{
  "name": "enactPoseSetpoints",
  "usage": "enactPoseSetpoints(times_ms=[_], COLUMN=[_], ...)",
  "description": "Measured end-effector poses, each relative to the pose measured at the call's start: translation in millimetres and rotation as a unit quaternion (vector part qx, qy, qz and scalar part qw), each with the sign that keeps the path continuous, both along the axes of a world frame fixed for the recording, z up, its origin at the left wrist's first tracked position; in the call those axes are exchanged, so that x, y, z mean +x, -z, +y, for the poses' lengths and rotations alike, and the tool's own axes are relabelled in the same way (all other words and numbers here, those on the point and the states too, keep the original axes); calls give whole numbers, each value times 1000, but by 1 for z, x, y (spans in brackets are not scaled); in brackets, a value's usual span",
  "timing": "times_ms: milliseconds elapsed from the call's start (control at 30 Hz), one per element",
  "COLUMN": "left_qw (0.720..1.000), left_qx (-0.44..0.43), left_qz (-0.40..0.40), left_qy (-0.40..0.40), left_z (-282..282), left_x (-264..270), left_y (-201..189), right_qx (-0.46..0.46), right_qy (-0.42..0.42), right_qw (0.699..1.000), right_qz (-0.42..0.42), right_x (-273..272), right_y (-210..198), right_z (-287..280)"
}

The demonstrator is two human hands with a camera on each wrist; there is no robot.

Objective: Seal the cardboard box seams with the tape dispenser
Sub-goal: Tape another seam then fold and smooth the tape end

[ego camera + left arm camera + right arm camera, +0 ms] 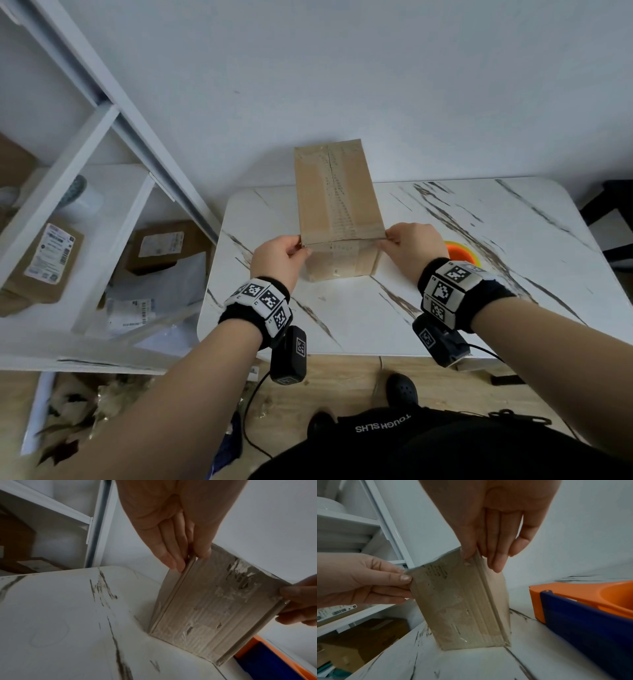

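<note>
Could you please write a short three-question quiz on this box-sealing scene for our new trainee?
1. True or false: the tape dispenser is in one of the hands.
2. Where does the left hand hold the cardboard box? A) near top left corner B) far end C) underneath
3. Fill in: the box stands on the ___ table.

Key: 1. False; it lies on the table beside the box, by the right hand. 2. A; the right hand pinches the opposite near corner. 3. Marble-patterned white.
</note>
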State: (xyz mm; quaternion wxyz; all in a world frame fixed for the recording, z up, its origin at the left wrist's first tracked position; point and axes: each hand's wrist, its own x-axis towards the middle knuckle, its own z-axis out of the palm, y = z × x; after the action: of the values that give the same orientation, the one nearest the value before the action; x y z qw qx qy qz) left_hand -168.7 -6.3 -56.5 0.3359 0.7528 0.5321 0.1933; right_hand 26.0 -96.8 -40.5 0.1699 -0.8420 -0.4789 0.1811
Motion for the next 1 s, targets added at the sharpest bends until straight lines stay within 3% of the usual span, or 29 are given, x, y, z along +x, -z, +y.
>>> enactPoseSetpoints(times_ms=[233,400,633,767,867,1000], left_qw=[998,989,972,962,961,959], left_qx=[-49,90,148,166,167,167], left_qz=[-6,39,116,147,148,162], left_qy=[43,111,139,158,162,160], left_z=[6,7,11,14,13,12], left_x=[-9,-7,-4,-3,-3,-1], left_y=[0,-7,-4,-7,-6,-8], right_qx=[11,144,152,130,171,160], right_qy=[-40,-30,-82,-119,-139,-262], right_qw=[996,984,984,984,968,932], right_qz=[76,96,38,-36,-116,-190], right_x=[7,3,8,10,4,-25], right_y=[-5,0,16,15,8,6], right_z=[-6,-5,4,5,3,18])
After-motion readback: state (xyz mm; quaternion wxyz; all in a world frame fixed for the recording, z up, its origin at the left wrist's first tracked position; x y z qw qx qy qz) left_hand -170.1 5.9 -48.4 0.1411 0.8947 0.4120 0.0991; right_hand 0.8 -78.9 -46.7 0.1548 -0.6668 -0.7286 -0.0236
